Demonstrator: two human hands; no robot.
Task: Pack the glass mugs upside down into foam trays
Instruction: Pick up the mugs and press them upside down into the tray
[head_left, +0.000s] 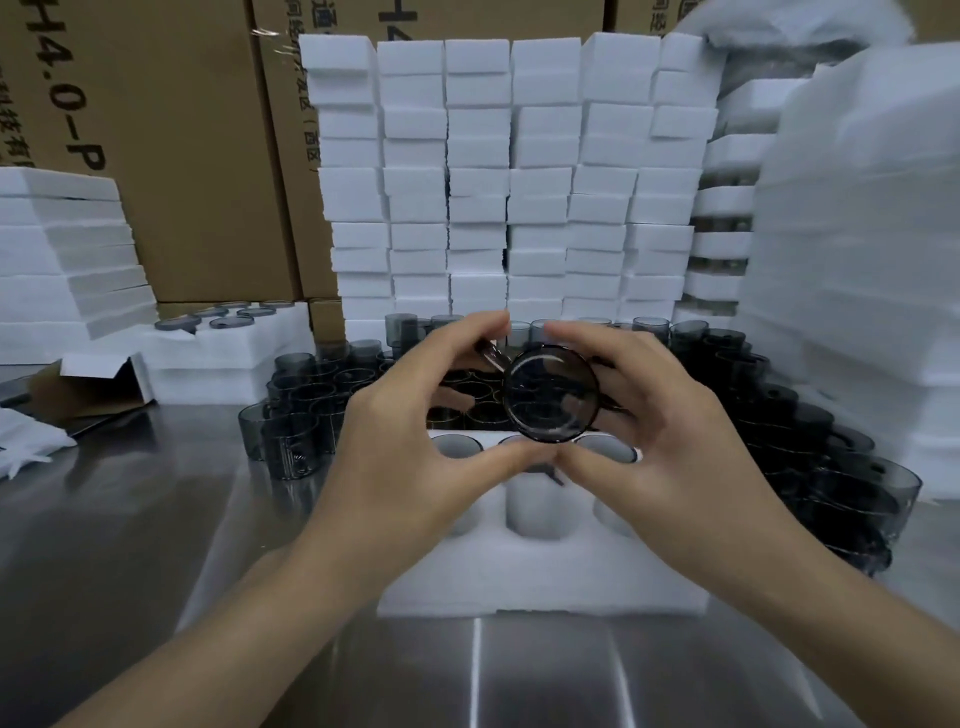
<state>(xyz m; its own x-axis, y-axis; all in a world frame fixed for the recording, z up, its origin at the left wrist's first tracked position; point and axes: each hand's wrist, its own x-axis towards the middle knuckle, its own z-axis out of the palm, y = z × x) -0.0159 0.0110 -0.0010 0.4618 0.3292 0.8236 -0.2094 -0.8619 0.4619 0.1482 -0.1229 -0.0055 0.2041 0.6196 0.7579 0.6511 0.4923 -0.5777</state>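
- Right hand (670, 426) closed around smoked glass mug (551, 397), fingers over the top at 12 o'clock, thumb under at 6 o'clock; circular face of mug turned toward the camera.
- Left hand (415, 447) curved at the 9 o'clock side of the mug, fingertips near what looks like the handle at 10 o'clock, thumb tip meeting the right thumb below; firm grip or mere steadying not determinable.
- Mug held in the air above foam tray (545, 577), which lies on steel table (156, 545) directly ahead; not yet seated.
- Tray pockets: three along the far row appear to carry grey round shapes, contents unclear behind the hands; centre pocket of the near row open and white.
- Loose stock of mugs (311, 400) crowded from 10 o'clock round to 3 o'clock of the tray; stacked foam blocks (498, 182) at 12 o'clock.
- Handling judgement: rigid, brittle, smooth-walled and likely slippery; moderate weight for its bulk; chipping risk at the rim.
- Recommended hold: around the cylindrical wall with thumb opposed to fingers, handle left free for aligning; rim down, lowered squarely into the pocket.
- Foam judged soft and light, liable to shift under a skewed push.
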